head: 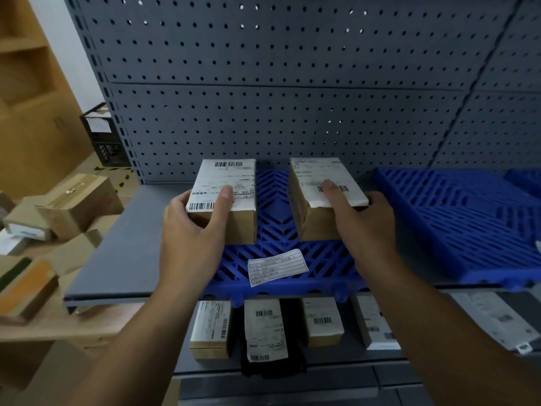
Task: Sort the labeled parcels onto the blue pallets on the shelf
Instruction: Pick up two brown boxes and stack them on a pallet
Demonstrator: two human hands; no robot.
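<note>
— How many parcels are in hand?
— Two, one per hand. The left hand (190, 230) grips the left-hand parcel (225, 200), with the thumb flat across the label on top and the fingers curled round its outer side. The right hand (363, 227) holds the right-hand parcel (319, 197) the same way.
— What do they look like?
— They are oblong brown cardboard boxes. Each top is covered by a white shipping label with barcodes, and the print is too blurred to read.
— Where are they?
— They sit side by side between the hands with a gap between them, over the middle blue pallet (275, 230). I cannot tell whether their bases touch it.
— Are there more pallets?
— A second blue pallet (456, 218) lies beyond the right hand. Past it is a corner of a third pallet (527, 177), cut off by the frame edge. All of them are on the grey shelf (123, 244), which has a pegboard (263, 83) behind it. One paper slip (278, 267) lies on the middle pallet between the wrists.
— And below?
— Under the forearms there are four lower-shelf parcels (322, 320) in a row, their far ends hidden by the shelf edge. A flat pack (494, 320) lies beside the right arm. Left of the left hand is a blurred heap of loose cartons (79, 206), and beyond it one black crate (102, 136).
</note>
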